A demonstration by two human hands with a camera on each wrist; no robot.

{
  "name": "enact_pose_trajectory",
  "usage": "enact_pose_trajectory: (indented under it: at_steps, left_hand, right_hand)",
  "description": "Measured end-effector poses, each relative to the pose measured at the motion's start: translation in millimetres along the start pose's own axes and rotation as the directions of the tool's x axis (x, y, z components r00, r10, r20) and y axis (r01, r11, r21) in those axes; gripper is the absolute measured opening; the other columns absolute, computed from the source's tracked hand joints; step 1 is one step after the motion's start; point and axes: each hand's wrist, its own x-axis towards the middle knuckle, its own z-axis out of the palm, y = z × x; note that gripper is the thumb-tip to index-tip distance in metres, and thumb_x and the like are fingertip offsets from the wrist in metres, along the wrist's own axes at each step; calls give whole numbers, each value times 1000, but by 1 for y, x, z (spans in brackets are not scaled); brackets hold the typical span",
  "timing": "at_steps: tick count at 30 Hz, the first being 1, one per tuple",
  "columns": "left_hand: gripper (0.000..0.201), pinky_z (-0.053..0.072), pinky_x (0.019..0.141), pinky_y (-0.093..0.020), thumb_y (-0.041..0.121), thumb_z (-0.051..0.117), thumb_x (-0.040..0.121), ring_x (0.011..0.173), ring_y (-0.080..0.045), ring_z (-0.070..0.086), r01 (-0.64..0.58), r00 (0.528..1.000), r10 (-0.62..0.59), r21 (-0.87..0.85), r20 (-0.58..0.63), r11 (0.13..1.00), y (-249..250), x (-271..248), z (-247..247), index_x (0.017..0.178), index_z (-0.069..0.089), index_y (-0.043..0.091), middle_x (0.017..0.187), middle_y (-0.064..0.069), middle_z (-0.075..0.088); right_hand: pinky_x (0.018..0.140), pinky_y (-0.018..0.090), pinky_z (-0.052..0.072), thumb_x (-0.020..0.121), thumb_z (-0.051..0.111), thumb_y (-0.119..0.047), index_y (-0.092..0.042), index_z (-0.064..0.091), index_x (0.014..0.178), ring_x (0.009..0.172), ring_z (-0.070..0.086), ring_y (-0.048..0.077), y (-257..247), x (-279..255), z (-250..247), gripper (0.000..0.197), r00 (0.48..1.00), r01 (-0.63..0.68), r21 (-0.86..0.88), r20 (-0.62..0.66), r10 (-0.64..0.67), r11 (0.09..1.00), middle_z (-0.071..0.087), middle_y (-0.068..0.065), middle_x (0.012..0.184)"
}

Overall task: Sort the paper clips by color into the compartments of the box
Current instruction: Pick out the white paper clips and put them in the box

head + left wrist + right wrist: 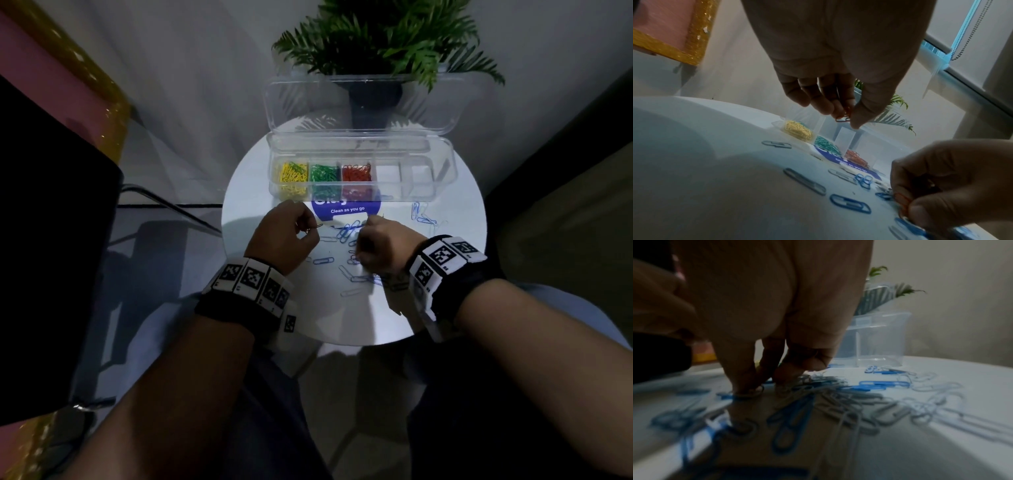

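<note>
A clear compartment box (445, 178) stands open at the back of the round white table (445, 308). Its left three compartments hold yellow clips (294, 176), green clips (324, 174) and red clips (356, 173); the two on the right look empty. Loose blue clips (349, 231) and white clips (352, 292) lie scattered in front. My left hand (310, 228) hovers above the table and pinches a red clip (842, 118) between thumb and fingers. My right hand (908, 206) is down among the loose clips, its fingertips (748, 386) on the table, pinching a red-orange clip (902, 201).
A blue label card (346, 207) lies in front of the box. The box lid (363, 102) stands up behind it, against a potted plant (376, 41). More blue and white clips (423, 216) lie at the right. A dark object (51, 240) sits to the left.
</note>
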Motion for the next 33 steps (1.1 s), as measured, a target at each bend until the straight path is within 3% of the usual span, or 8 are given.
enact_pose_trajectory:
  at_steps: [6, 9, 13, 17, 21, 23, 28, 33]
  left_hand:
    - [8, 36, 58, -9, 14, 63, 81, 62, -1, 50, 24, 1000, -22, -103, 22, 994, 10, 7, -6, 79, 57, 18, 76, 8, 58]
    - [9, 37, 56, -5, 12, 62, 82, 60, -5, 51, -5, 1000, 7, -152, 15, 988, 23, 17, -11, 79, 56, 18, 70, 10, 59]
    - [16, 39, 53, -6, 7, 56, 84, 54, -5, 52, -48, 999, 48, -150, -3, 987, 39, 40, -13, 88, 51, 22, 67, 7, 57]
    - [19, 42, 61, -22, 4, 60, 79, 58, -11, 48, -97, 994, 89, -129, -67, 987, 52, 70, -3, 83, 51, 20, 62, 11, 50]
    - [9, 44, 70, -25, 10, 65, 82, 71, -15, 53, -114, 992, 112, -36, -50, 993, 60, 84, 7, 89, 61, 13, 81, 2, 62]
    - [13, 44, 77, -23, 17, 65, 84, 77, -15, 54, -75, 996, 75, 4, -57, 997, 60, 85, 7, 97, 64, 17, 88, 3, 62]
    - [15, 39, 80, -25, 18, 59, 86, 88, -14, 51, -97, 983, 108, 82, -145, 992, 50, 57, -7, 101, 62, 20, 106, 3, 60]
    - [12, 45, 80, -36, 18, 59, 85, 93, -27, 56, -146, 982, 165, 184, -93, 972, 28, 24, -9, 96, 65, 19, 102, -4, 64]
  right_hand:
    - [63, 19, 44, 82, 66, -14, -16, 61, 69, 67, 55, 13, 9, -10, -13, 14, 969, -162, 373, -116, 219, 913, 62, 0, 71]
    - [72, 21, 50, 82, 69, -12, -15, 66, 77, 71, 61, 14, 11, -16, -24, 6, 959, -173, 559, -92, 268, 811, 68, 10, 78]
    - [58, 8, 49, 79, 70, -5, -1, 66, 86, 51, 57, -1, 16, -21, -34, 9, 939, -161, 720, -98, 328, 675, 63, 11, 71]
    - [59, 14, 48, 78, 70, -1, -12, 61, 80, 49, 58, 3, 23, -20, -41, 14, 919, -97, 781, -168, 357, 617, 60, 12, 64]
    - [61, 21, 48, 76, 72, -5, -19, 60, 72, 55, 59, 12, 25, -15, -50, 20, 879, -49, 747, -283, 384, 663, 63, 6, 60]
    - [56, 15, 45, 77, 70, -5, -23, 60, 70, 55, 57, 11, 22, -8, -58, 22, 866, -33, 699, -336, 370, 714, 62, 2, 60]
    - [64, 16, 45, 78, 68, -5, -13, 68, 81, 59, 56, 9, 8, 22, -77, 9, 858, -8, 620, -399, 325, 784, 59, -1, 64]
    - [69, 17, 47, 78, 66, -7, -9, 72, 89, 61, 54, 4, -9, 46, -84, 13, 872, -60, 445, -412, 264, 893, 69, 7, 82]
